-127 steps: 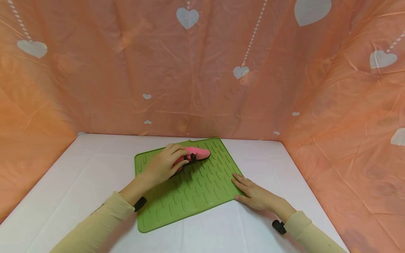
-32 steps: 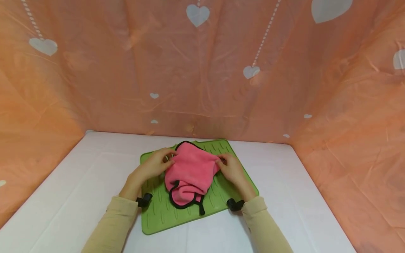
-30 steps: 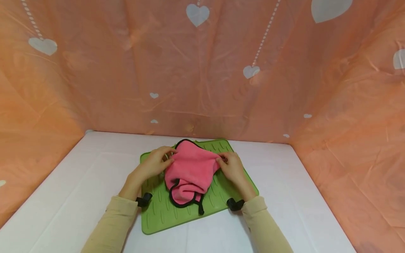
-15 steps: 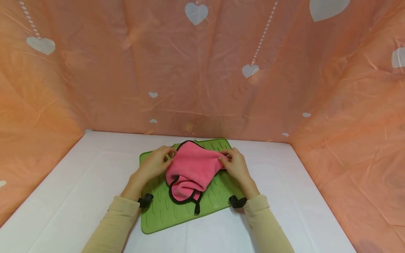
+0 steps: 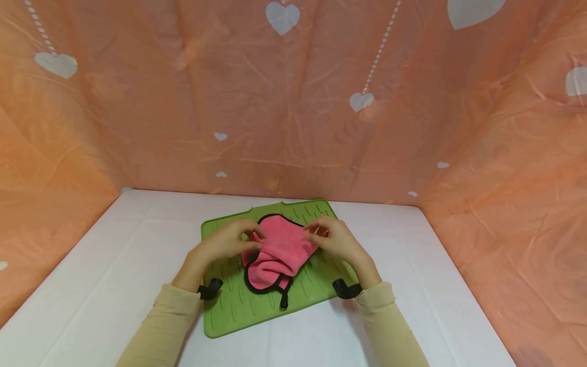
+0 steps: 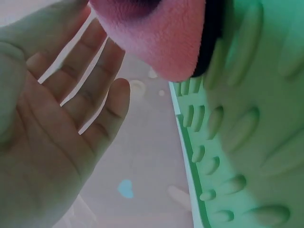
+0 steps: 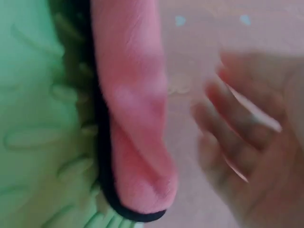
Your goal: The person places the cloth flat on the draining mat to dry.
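Note:
A crumpled pink fleece cloth (image 5: 286,244) with black edging lies on a green ridged mat (image 5: 220,316). Its near end is bunched in folds, and a black cord (image 5: 284,298) sticks out toward the front. My left hand (image 5: 228,239) is at the cloth's left side, thumb and forefinger spread apart. In the left wrist view its loosely bent fingers (image 6: 92,97) come up to the fleece without closing round it. On the other side my right hand (image 5: 337,239) hovers at the cloth's right part. The right wrist view shows its blurred fingers (image 7: 228,128) apart from the fleece.
The mat lies slightly turned on a white-covered table (image 5: 151,244). Orange curtains (image 5: 284,102) with white hearts enclose the back and both sides. A black strap device (image 5: 211,289) sits at the left wrist, and another black device (image 5: 346,289) at the right.
Earlier my left hand held the cloth bundled. Both hands then spread it, the right pulling its corner rightward. Now the right hand has let go, and both hands have come closer together.

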{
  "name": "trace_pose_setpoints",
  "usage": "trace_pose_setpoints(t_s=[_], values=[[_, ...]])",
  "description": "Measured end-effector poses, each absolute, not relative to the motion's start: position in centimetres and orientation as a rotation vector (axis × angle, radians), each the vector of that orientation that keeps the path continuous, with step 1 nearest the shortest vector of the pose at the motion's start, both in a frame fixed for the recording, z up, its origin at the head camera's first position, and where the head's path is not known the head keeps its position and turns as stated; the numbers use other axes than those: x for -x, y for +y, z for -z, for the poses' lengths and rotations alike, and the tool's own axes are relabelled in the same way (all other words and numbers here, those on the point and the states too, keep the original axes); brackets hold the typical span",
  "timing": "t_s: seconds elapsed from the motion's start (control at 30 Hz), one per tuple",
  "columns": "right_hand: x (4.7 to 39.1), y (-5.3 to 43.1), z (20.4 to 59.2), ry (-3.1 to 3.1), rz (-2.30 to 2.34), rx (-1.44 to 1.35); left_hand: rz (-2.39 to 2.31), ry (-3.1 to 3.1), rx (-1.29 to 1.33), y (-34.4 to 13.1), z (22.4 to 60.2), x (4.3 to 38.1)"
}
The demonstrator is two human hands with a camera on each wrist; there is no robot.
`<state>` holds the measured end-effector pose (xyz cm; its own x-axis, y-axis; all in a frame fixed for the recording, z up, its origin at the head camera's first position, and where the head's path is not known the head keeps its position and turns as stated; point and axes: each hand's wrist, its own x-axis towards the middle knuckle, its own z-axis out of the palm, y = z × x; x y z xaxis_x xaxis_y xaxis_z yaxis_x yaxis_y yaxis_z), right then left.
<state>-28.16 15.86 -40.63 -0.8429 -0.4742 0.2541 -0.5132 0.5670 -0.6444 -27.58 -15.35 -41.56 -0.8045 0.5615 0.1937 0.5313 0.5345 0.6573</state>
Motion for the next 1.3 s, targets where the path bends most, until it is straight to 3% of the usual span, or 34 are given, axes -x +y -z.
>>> trace_pose_setpoints(t_s=[0.17, 0.47, 0.7, 1.07, 1.3], values=[[27.5, 14.6, 40.8, -2.903, -1.211, -1.176, -1.082, 2.685, -1.036, -15.0, 41.6, 27.6], [27.1, 12.7, 42.2, -2.943, -1.090, -1.229, -1.032, 2.661, -0.988, -14.6, 42.1, 27.6], [27.2, 12.8, 42.1, -2.930, -1.040, -1.092, -1.065, 2.686, -0.969, -14.3, 42.1, 27.5], [27.9, 13.5, 41.6, -2.504, -0.937, -0.644, -1.201, 2.848, -0.964, -12.5, 41.3, 27.1], [28.4, 14.0, 42.4, -2.579, -0.840, -0.386, -1.132, 2.924, -1.007, -12.4, 41.7, 27.2]])
